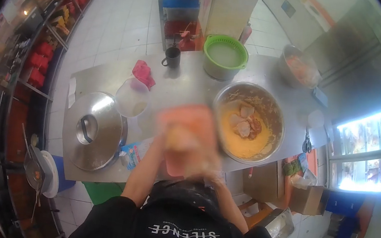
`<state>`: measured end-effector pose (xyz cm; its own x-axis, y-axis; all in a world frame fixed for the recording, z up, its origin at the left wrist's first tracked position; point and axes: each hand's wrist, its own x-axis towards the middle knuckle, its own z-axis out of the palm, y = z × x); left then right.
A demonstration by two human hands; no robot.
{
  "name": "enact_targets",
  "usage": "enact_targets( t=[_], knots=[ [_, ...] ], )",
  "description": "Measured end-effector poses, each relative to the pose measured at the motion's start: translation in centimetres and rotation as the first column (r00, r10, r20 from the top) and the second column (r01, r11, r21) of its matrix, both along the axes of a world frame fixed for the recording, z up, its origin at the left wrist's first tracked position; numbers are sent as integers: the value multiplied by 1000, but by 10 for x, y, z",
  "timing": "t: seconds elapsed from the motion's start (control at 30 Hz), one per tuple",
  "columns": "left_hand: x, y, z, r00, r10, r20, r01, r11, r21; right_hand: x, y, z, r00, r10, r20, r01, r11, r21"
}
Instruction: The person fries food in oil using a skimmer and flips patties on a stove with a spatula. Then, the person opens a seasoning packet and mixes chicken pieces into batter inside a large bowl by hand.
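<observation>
Over an orange-pink tray (189,114) near the table's front edge, both hands are smeared by motion. My left hand (177,139) is over the tray's left part, with something pale and yellowish at it that I cannot make out. My right hand (205,169) is at the tray's lower right side, its fingers blurred. To the right of the tray stands a large steel bowl (277,125) with yellow batter (238,142) and several pale pieces (243,123) that look like raw meat.
The steel table (185,87) also bears a large round lid (92,152), a clear bowl (133,97), a pink cloth (144,73), a black mug (172,57), a green strainer (227,42) on a pot, a steel bowl (298,68) at the back right and scissors (307,141).
</observation>
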<state>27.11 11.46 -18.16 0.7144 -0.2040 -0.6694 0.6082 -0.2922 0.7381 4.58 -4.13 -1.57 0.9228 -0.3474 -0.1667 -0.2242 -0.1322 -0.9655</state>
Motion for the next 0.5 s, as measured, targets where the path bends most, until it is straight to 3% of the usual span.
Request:
enact_targets(
  t=[0.03, 0.1, 0.13, 0.17, 0.2, 0.27, 0.3, 0.37, 0.4, 0.43, 0.47, 0.5],
  knots=[
    [6, 0, -13, 997, -26, 74, 20, 996, 84, -2, 0, -4, 1000, -23, -6, 23, 994, -107],
    [11, 2, -63, 965, -87, 246, 9, 953, 303, -2, -9, -30, 962, 2, -271, -56, 980, -191],
    [12, 2, -96, 945, -99, 313, -37, 916, 400, -6, -8, -36, 971, -67, -229, 18, 978, -207],
    [14, 2, -137, 925, -77, 373, -108, 887, 450, -5, -12, -13, 943, -27, -330, -46, 976, -211],
    [-3, -6, -32, 925, -97, 368, -117, 847, 519, -15, -17, -8, 962, -38, -271, -59, 938, -342],
    [-27, -19, 20, 897, 95, 432, -270, 891, 364, -25, -23, 33, 945, -111, -308, 11, 951, -309],
    [-48, -24, 70, 859, 2, 512, -248, 876, 414, -21, -23, 53, 953, -90, -288, -4, 950, -311],
    [-83, -27, 128, 741, -145, 656, -166, 906, 388, -17, -15, 83, 964, -248, -92, 228, 955, -188],
    [-95, -26, 139, 661, -180, 728, -90, 945, 315, -14, -10, 95, 966, -245, -86, 226, 957, -183],
    [-105, -26, 172, 658, -185, 730, -88, 944, 319, -9, -9, 104, 990, -117, 75, 137, 911, -389],
    [-112, -26, 219, 953, 71, 295, -24, 987, -158, -7, -6, 111, 979, 42, 200, 86, 803, -589],
    [-117, -29, 242, 955, 50, -294, -214, 801, -559, -6, -6, 110, 979, 30, 201, 97, 801, -591]
  ],
)
